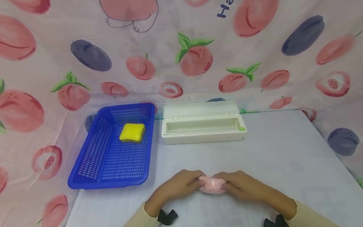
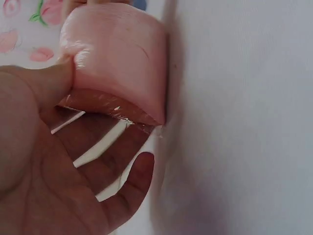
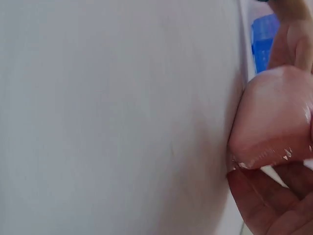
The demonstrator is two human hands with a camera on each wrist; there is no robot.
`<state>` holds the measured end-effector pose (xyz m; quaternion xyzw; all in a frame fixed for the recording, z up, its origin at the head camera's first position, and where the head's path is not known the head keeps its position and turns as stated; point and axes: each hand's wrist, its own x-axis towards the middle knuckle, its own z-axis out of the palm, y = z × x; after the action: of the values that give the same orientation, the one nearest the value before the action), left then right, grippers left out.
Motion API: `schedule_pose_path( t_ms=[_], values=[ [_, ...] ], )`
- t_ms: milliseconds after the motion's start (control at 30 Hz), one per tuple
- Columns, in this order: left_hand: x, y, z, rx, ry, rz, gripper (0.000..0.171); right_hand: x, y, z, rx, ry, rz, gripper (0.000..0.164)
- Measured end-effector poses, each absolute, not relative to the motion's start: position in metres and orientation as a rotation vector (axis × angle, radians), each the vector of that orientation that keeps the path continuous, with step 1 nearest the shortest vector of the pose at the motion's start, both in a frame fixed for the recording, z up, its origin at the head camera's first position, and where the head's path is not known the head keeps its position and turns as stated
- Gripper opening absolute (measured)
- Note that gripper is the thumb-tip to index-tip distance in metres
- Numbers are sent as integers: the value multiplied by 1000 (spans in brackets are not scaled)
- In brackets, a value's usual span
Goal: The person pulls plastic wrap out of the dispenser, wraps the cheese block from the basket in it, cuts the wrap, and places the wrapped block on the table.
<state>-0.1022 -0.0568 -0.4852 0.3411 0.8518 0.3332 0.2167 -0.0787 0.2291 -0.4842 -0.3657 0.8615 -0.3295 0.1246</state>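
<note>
A pink sponge (image 1: pixel 212 185) wrapped in shiny clear cling film is held between both hands, low over the white table in the head view. My left hand (image 1: pixel 184 186) grips its left end, thumb on the near side and fingers behind. At the other end, my right hand (image 1: pixel 241 186) holds it the same way. In the left wrist view the film-wrapped sponge (image 2: pixel 117 54) shows a loose film edge at its lower end, and the little finger stands away from it. The right wrist view shows the sponge (image 3: pixel 274 122) close to the tabletop, with fingers under its end.
A blue plastic basket (image 1: pixel 148 170) stands at the left with a yellow sponge (image 1: pixel 132 132) in it. Behind the hands sits a long white cling film dispenser (image 1: pixel 202 138), lid (image 1: pixel 201 110) raised, with a green slider (image 1: pixel 242 129). A peach-patterned cloth (image 1: pixel 170 47) hangs behind the table.
</note>
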Motion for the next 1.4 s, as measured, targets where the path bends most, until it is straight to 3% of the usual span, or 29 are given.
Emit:
schedule_pose_path(
  t_ms=[167,333,400,567,833,1167,1267,1400],
  values=[
    [-103,-53,-487,631,2210,1171,32,-78,224,-481,-631,2406,-1081,26],
    [-100,-45,-488,395,1974,1433,28,-80,221,-476,-182,1928,-1478,47],
    [-99,-42,-488,346,1885,1518,34,-81,221,-475,-81,1772,-1591,55],
    [-98,-36,-490,218,1732,1693,48,-80,221,-477,-27,1770,-1633,68],
    [-94,-28,-497,78,1503,1902,64,-77,226,-482,-3,1785,-1760,72],
    [-95,-8,-498,166,1540,1905,87,-72,250,-475,152,2001,-1647,79],
    [-96,9,-502,125,1637,1900,82,-73,260,-471,208,2150,-1476,83],
    [-97,36,-506,55,1862,1842,63,-79,275,-470,292,2250,-1316,89]
  ],
)
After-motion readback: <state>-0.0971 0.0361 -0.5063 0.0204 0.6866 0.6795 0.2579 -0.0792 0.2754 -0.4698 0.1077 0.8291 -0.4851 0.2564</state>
